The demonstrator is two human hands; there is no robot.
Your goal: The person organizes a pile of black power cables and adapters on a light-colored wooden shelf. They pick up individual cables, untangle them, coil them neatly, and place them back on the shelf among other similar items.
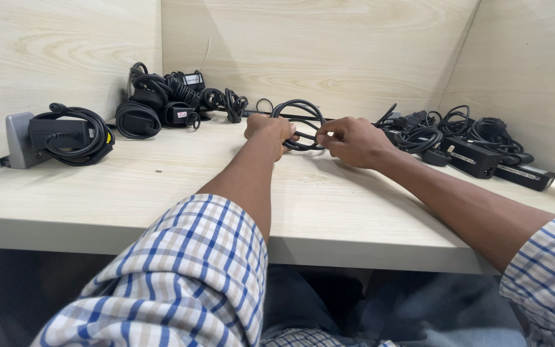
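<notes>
A black cable [298, 109], wound into a loose coil, is held above the far middle of a pale wooden desk [162, 186]. My left hand [268, 130] grips the coil's left side with closed fingers. My right hand [353, 140] pinches the coil's right side between thumb and fingers. Both forearms reach forward from checked blue-and-white sleeves. The cable's ends are hidden behind my hands.
A pile of coiled black cables and power adapters [162, 103] lies at the back left. A grey block with a coiled adapter [65, 135] stands at the far left. More adapters and loose cables [476, 144] lie at the right. Wooden partition walls enclose three sides.
</notes>
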